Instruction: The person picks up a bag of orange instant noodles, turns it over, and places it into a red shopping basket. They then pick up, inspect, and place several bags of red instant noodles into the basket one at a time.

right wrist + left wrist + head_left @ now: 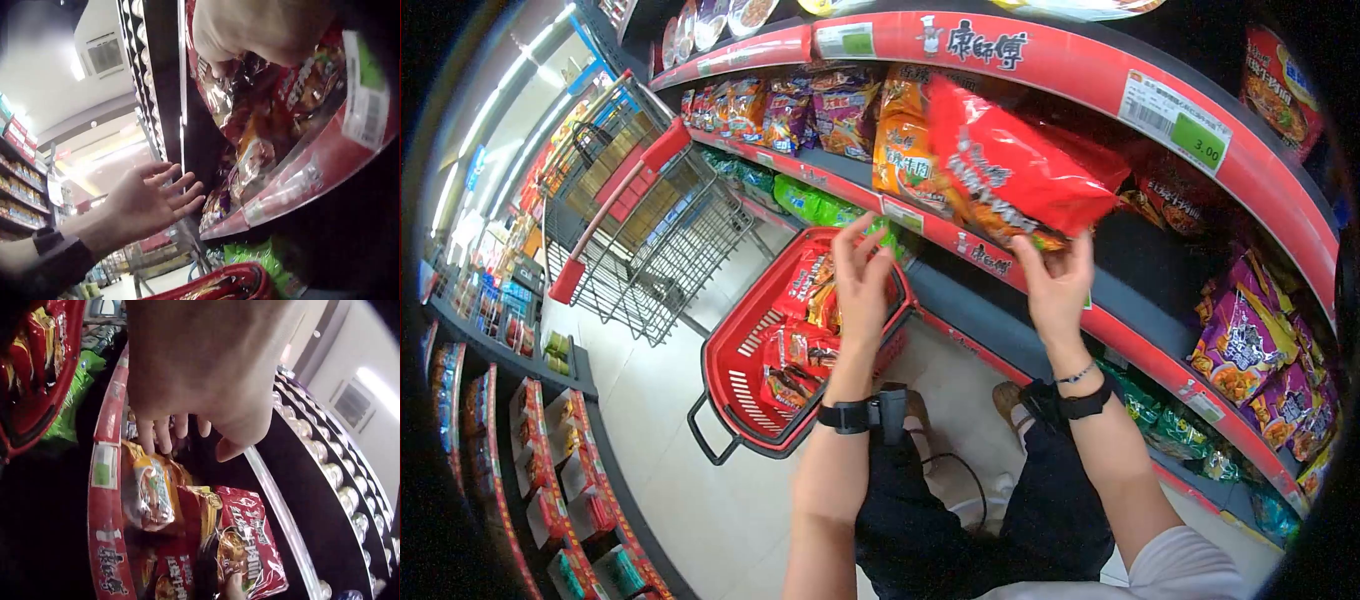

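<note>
The right hand (1060, 290) pinches the red packet (1025, 160) by its lower edge, probably because that thin border suits thumb and fingers better than the bulging middle. The packet tilts up from the grip, in front of the shelf (1135, 255). The basket (710, 350) opens upward, which should keep its smaller packets (800, 350) contained. The left hand (863, 290) is raised, empty, with fingers loosely spread

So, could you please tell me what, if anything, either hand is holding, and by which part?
The right hand grips a red noodle packet by its edge nearest the person; the left hand holds nothing.
</note>
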A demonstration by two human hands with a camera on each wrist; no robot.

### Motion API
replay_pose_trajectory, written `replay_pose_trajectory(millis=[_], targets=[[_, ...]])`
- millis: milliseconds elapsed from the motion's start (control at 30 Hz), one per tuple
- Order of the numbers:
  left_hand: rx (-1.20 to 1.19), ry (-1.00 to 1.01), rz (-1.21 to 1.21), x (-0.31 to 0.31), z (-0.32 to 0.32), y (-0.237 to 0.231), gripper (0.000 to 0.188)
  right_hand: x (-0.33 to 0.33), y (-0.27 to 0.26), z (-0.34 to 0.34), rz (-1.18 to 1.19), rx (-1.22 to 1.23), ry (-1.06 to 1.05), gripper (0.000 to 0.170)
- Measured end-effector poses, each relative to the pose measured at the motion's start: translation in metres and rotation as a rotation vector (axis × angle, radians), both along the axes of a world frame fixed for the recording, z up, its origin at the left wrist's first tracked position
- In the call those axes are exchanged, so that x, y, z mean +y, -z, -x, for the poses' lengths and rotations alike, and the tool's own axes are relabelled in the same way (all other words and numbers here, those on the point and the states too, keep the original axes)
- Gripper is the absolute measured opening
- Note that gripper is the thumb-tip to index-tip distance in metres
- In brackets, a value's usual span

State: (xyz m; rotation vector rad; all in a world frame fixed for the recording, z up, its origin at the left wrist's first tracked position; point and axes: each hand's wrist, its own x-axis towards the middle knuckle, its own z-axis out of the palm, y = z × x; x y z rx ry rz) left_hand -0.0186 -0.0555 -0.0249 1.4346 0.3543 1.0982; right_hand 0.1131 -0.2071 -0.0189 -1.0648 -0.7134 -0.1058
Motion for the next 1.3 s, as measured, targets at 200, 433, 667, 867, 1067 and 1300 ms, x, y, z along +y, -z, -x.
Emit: replay_pose_trajectory(millis=[200, 433, 667, 867, 1067, 1300], targets=[[0.193, 0.009, -0.776, -0.061, -0.052, -0.007, 0.047, -0.059, 0.0, -0.048, 0.345, -0.125, 0.21, 0.044], [0.276, 0.035, -0.846, -0.109, -0.085, 0.001, 0.056, -0.065, 0.01, -0.069, 0.361, 0.008, 0.02, 0.045], [0.36, 0.0, -0.829, -0.114, -0.089, 0.004, 0.058, -0.066, 0.011, -0.078, 0.604, -0.164, 0.215, 0.042], [0.419, -0.06, -0.792, -0.111, -0.09, 0.011, 0.06, -0.061, 0.007, -0.075, 0.55, -0.153, 0.334, 0.043], [0.369, -0.183, -0.74, -0.112, -0.092, 0.011, 0.058, -0.057, 0.013, -0.081, 0.561, -0.072, 0.297, 0.036], [0.403, -0.202, -0.722, -0.108, -0.094, 0.019, 0.059, -0.059, 0.005, -0.074, 0.668, -0.071, 0.373, 0.021]])
